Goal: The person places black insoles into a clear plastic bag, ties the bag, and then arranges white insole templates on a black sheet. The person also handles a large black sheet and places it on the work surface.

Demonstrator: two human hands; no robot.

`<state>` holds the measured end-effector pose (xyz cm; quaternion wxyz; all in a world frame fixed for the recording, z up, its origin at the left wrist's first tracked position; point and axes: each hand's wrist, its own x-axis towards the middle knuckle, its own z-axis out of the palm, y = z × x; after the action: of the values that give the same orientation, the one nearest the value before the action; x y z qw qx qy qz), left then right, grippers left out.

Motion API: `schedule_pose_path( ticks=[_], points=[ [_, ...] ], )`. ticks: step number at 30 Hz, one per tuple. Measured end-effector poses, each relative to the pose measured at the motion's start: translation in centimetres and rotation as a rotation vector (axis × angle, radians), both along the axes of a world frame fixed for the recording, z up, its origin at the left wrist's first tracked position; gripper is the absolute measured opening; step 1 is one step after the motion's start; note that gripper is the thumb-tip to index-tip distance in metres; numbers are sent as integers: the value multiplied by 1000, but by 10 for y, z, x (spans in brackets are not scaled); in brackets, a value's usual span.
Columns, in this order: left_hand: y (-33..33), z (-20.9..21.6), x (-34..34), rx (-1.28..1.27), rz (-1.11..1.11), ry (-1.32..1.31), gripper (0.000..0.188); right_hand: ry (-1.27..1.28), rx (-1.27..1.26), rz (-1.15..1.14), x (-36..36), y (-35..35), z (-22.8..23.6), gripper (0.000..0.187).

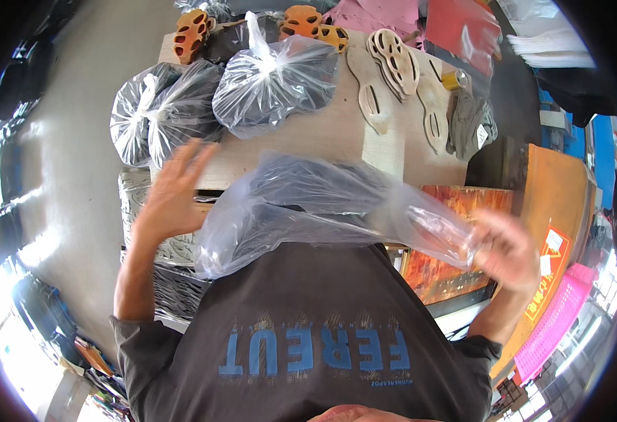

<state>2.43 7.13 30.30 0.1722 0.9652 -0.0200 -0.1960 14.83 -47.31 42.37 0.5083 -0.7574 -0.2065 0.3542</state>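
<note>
A clear plastic bag stretches crosswise in front of my chest, loose and wrinkled, and looks empty. My right hand, smeared by motion, has its fingers closed on the bag's narrow right end. Beside the left end of the bag is my left hand, open with its fingers spread and nothing in it. Just beyond the left fingertips, a knotted clear bag with dark contents lies at the table's left edge. Another knotted bag, also filled with something dark, is to its right.
On the wooden table lie pale slotted flat shapes, orange pieces with holes and a stack of grey pieces. Pink and red sheets cover the far right. An orange board and a pink basket stand at my right.
</note>
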Motion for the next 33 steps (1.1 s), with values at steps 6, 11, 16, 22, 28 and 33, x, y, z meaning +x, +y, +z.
schedule_pose_path(
  ticks=[6,11,16,22,28,33],
  points=[
    [-51,-96,13,-488,-249,-308,81,-271,-652,-149,8,2,-132,86],
    [-98,-113,14,-846,-181,-429,48,-614,-256,-169,-44,96,-230,53],
    [-121,-110,-6,-1499,830,-118,42,-243,151,-967,-43,153,-232,32],
    [-122,-87,-9,-1601,989,-174,43,-100,406,-918,-44,153,-197,35],
    [-114,-87,7,-1573,631,-198,45,-66,209,-841,-24,155,-216,33],
    [-109,-83,30,-1434,48,-373,37,-148,170,-679,-26,150,-203,19]
  ],
)
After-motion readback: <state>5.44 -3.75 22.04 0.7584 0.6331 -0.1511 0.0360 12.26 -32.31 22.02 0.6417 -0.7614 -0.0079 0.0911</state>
